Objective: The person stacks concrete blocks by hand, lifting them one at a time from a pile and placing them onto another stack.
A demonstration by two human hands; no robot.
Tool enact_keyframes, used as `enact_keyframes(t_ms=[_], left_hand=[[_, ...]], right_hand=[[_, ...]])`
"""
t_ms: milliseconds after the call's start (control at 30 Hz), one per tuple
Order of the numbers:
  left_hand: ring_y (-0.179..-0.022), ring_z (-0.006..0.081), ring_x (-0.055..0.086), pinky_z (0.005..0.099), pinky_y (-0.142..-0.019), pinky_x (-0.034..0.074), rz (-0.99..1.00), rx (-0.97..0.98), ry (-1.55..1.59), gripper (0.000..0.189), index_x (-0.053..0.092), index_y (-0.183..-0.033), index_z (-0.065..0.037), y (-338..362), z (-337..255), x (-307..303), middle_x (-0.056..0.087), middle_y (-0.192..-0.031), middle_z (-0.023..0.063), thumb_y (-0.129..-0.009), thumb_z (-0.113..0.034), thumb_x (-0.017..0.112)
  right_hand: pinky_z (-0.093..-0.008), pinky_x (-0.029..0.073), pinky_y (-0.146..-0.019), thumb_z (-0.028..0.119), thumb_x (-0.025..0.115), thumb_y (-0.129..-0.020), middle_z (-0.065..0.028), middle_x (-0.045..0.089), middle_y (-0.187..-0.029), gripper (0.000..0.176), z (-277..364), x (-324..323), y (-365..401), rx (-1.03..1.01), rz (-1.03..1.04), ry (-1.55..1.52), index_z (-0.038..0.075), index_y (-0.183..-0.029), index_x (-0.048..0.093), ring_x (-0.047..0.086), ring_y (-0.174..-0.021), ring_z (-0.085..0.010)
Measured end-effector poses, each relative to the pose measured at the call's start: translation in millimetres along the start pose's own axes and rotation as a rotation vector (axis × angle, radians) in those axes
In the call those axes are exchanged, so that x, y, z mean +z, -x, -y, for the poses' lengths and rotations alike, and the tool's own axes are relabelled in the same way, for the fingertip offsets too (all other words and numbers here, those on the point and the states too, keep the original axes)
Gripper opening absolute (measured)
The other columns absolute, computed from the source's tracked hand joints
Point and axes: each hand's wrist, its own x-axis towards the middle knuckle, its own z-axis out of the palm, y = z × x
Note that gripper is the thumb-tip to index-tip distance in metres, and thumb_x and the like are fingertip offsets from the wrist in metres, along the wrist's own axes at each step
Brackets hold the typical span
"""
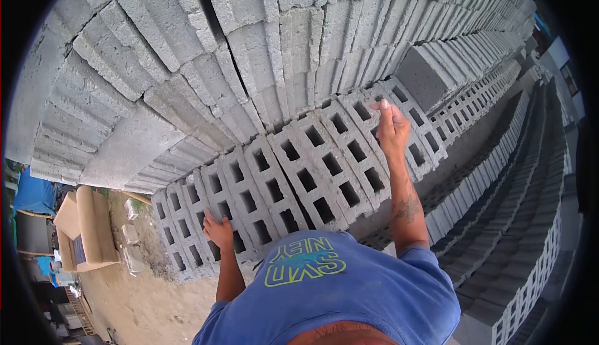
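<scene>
A row of grey hollow concrete blocks (321, 161) lies in front of my body, with the rectangular holes facing up. On the left part of this row rests my left hand (218, 231), its fingers apart and lying over a block's top beside the holes. My right hand (393, 131) is over the far right part of the row, thumb raised and the other fingers loosely bent to the left. Nothing shows in either hand. Part of the right hand's fingers is hidden behind the palm.
Behind the row rises a tall wall of stacked blocks (306, 39). More block stacks (499, 220) run along the right side, and a shorter stack (430, 73) stands at the row's right end. At left are sandy ground (162, 307), broken block pieces (131, 236) and a tan sofa (93, 233).
</scene>
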Motion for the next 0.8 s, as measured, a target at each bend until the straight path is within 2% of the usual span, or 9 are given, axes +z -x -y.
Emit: enact_keyframes(t_ms=[67,100,233,267,333,367,533,800], left_hand=[[-0.118,0.0351,0.047,0.048,-0.104,0.03,-0.005,-0.001,0.0,0.072,0.038,-0.14,-0.008,-0.3,-0.4,-0.3,0.05,-0.127,0.0209,-0.077,-0.024,0.067],[-0.118,0.0351,0.047,0.048,-0.104,0.03,0.0,0.009,0.004,0.072,0.038,-0.14,-0.008,-0.8,0.6,1.2,0.05,-0.127,0.0209,-0.077,-0.024,0.067],[-0.119,0.035,0.047,0.0473,-0.103,0.031,-0.023,0.021,0.009,0.072,0.039,-0.14,-0.008,0.0,2.6,1.8,0.05,-0.128,0.02,-0.077,-0.025,0.068],[-0.119,0.0349,0.048,0.0472,-0.103,0.032,-0.019,0.018,0.005,0.072,0.038,-0.14,-0.008,0.3,2.5,1.5,0.05,-0.128,0.0197,-0.077,-0.025,0.068],[-0.119,0.0348,0.048,0.0473,-0.103,0.032,-0.012,0.014,-0.006,0.072,0.038,-0.141,-0.009,1.5,5.7,1.7,0.05,-0.128,0.0197,-0.077,-0.025,0.068],[-0.118,0.0348,0.048,0.0475,-0.103,0.032,-0.007,0.01,-0.016,0.072,0.038,-0.141,-0.009,0.1,5.6,3.5,0.05,-0.128,0.0196,-0.077,-0.025,0.068],[-0.121,0.0335,0.046,0.0477,-0.104,0.029,0.038,0.014,-0.012,0.073,0.037,-0.142,-0.011,-2.0,2.2,0.6,0.05,-0.129,0.0182,-0.078,-0.028,0.067],[-0.123,0.0316,0.045,0.047,-0.104,0.03,0.076,-0.067,-0.046,0.073,0.037,-0.143,-0.013,-3.6,2.1,0.2,0.049,-0.132,0.0173,-0.078,-0.026,0.066]], right_hand=[[-0.0253,0.031,-0.043,0.041,0.043,-0.1,0.0023,0.043,-0.047,0.054,-12.8,-10.1,0.8,0.012,-0.022,-0.11,0.003,-0.067,0.062,0.039,-0.042,-0.0065],[-0.0261,0.029,-0.043,0.044,0.039,-0.101,0.0009,0.043,-0.048,0.064,-12.6,-11.1,3.5,0.014,-0.05,-0.075,0.004,-0.054,0.051,0.038,-0.043,-0.0074],[-0.0274,0.034,-0.047,0.046,0.03,-0.102,-0.0026,0.047,-0.05,0.068,-31.1,-16.5,21.7,-0.021,-0.098,-0.179,0.002,-0.055,0.052,0.043,-0.047,-0.0097],[-0.0274,0.034,-0.047,0.046,0.03,-0.102,-0.0026,0.047,-0.05,0.068,-36.1,-17.1,27.0,-0.022,-0.104,-0.175,0.002,-0.055,0.052,0.043,-0.047,-0.0097],[-0.0282,0.036,-0.049,0.046,0.031,-0.102,-0.0039,0.05,-0.051,0.068,-45.3,-21.8,38.0,0.147,-0.139,-0.11,0.001,-0.057,0.055,0.046,-0.048,-0.0111],[-0.0281,0.038,-0.05,0.046,0.031,-0.102,-0.0055,0.053,-0.052,0.067,-51.4,-23.5,41.8,0.16,-0.141,-0.069,0.0,-0.06,0.059,0.049,-0.049,-0.0118],[-0.0306,0.041,-0.055,0.045,0.033,-0.101,-0.0069,0.057,-0.054,0.064,-55.3,-35.3,53.0,0.152,-0.145,0.04,-0.001,-0.073,0.066,0.053,-0.055,-0.0137],[-0.0304,0.04,-0.052,0.043,0.035,-0.101,-0.006,0.058,-0.055,0.06,-53.0,-40.8,36.6,0.126,-0.143,0.047,0.0,-0.075,0.067,0.05,-0.053,-0.0128]])
